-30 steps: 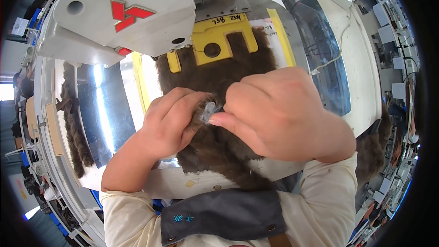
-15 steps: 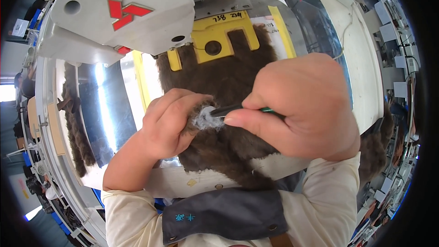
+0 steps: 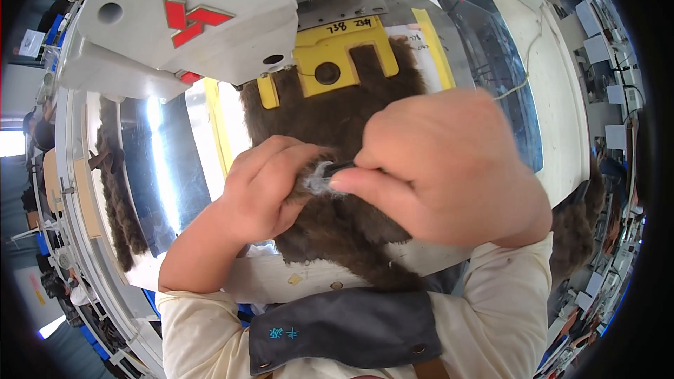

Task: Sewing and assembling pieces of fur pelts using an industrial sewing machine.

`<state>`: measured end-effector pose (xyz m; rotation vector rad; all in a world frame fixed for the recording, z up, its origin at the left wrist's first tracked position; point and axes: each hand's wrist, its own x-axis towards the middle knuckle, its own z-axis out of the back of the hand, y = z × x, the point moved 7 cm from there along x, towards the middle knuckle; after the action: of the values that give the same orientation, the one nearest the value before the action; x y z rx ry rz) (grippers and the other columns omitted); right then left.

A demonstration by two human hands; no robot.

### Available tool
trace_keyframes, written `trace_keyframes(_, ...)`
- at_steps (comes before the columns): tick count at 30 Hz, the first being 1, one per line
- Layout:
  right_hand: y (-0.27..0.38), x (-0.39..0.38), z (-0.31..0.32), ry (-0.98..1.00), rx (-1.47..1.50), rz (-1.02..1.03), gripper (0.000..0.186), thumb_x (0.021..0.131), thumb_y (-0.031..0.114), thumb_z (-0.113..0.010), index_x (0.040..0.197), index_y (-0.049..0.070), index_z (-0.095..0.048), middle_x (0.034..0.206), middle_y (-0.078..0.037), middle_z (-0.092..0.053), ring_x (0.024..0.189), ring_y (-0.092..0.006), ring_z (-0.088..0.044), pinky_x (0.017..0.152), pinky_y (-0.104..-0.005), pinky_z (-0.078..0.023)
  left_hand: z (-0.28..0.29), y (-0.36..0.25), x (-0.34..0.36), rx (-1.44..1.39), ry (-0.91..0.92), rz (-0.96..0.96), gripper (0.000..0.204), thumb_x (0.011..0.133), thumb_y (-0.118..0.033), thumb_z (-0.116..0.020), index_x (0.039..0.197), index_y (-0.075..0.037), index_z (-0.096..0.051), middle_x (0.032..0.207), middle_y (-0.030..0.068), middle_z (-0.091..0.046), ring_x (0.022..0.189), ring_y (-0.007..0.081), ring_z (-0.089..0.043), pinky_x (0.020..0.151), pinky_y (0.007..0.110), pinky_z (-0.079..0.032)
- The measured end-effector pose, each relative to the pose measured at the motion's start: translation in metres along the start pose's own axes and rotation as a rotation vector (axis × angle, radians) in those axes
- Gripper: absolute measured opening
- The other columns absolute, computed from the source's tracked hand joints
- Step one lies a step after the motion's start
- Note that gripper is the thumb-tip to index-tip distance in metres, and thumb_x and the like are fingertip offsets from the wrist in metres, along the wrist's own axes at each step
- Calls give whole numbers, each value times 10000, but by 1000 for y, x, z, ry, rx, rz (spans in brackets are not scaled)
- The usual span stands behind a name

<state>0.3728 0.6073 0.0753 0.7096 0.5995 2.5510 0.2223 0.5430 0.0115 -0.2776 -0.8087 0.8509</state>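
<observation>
Reference: yellow plate [image 3: 326, 74], prongs toward the wearer.

Left hand [image 3: 256, 189]: on the wearer's side of the plate, below its left prong. Fingers curled over a fur piece [image 3: 309, 161], thumb beneath. Grip closed on the fur. Open mouth of the piece faces right, away from the palm, with white fibre [image 3: 317, 181] bulging out, below the plate's round hole.

Right hand [image 3: 439, 168]: below and right of the plate, thumb and index pinching a dark tool [image 3: 342, 166]. Tool's long axis runs roughly crosswise, close to parallel with the plate's long edge. Working end points left, dipping slightly toward the wearer, at the fibre. Only a short length shows ahead of the fingertips; the rest is hidden by the hand, kind unclear. Right thumb tip is right at the fibre.

Fur strip [image 3: 358, 249]: farther below the plate, long axis diagonal, running down-right. Can't tell if it joins the held piece.

Fur panel [image 3: 316, 119]: under the plate, extending toward the wearer.
</observation>
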Motion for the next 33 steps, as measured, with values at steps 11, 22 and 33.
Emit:
trace_keyframes(11, 1, -1, 22, -112, 90, 29, 282, 615, 142, -924, 626, 71, -650, 550, -49, -546, 459, -243, -513, 441, -343, -339, 6, 4, -1, -57, -19, 60, 360, 848, -84, -710, 1148, 90, -612, 981, 206, -705, 808, 323, -691, 714, 361, -563)
trace_keyframes(22, -1, -2, 6, -32, 93, -23, 259, 703, 134, -896, 664, 75, -647, 584, -59, -568, 496, -265, -544, 454, -361, -384, 4, -2, 1, -64, -34, 4, 423, 788, -50, -803, 1155, 76, -635, 975, 177, -691, 791, 307, -697, 670, 358, -567)
trace_keyframes(33, -2, -4, -12, 125, 21, -100, 256, 814, 145, -822, 719, 87, -591, 609, -70, -579, 533, -293, -578, 479, -395, -421, -3, -2, 1, 33, -20, 13, 409, 802, -101, -815, 1136, 56, -639, 951, 171, -699, 776, 326, -696, 643, 377, -567)
